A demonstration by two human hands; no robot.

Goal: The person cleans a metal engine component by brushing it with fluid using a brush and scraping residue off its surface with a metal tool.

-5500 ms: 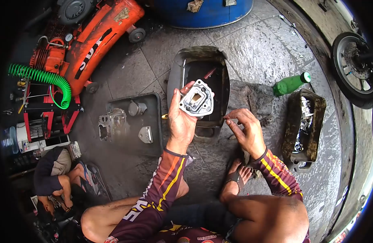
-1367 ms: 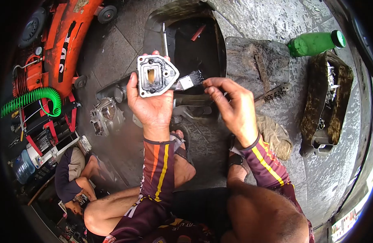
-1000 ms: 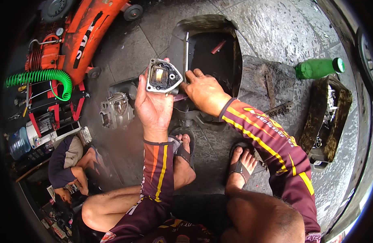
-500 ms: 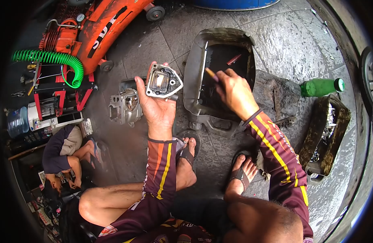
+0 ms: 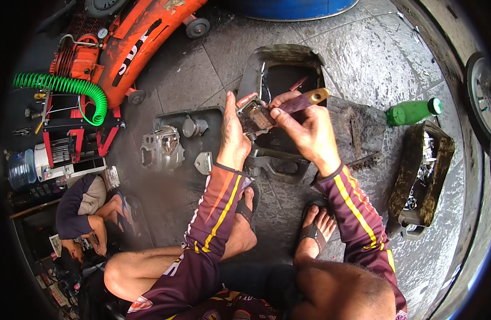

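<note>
My left hand [image 5: 235, 133] grips a small metal engine part [image 5: 254, 114], now tilted on its side over the near left of a black plastic tub [image 5: 280, 52]. In my right hand [image 5: 315, 136] is a brush with a purple and tan wooden handle [image 5: 304, 101]. Its bristle end meets the metal part and is mostly hidden by my fingers. Inside the tub lie a red object [image 5: 298, 84] and dark liquid.
A tray [image 5: 211, 114] at left holds a metal casing [image 5: 163, 149], a piston [image 5: 193, 127] and a plate [image 5: 204, 162]. At right are a green bottle [image 5: 413, 112] and a grimy bin [image 5: 445, 154] of parts. An orange compressor [image 5: 133, 58] and a crouching person [image 5: 77, 213] are at left.
The metal part has turned from face-up to tilted and moved right. My right hand has brought the brush from over the tub to the part.
</note>
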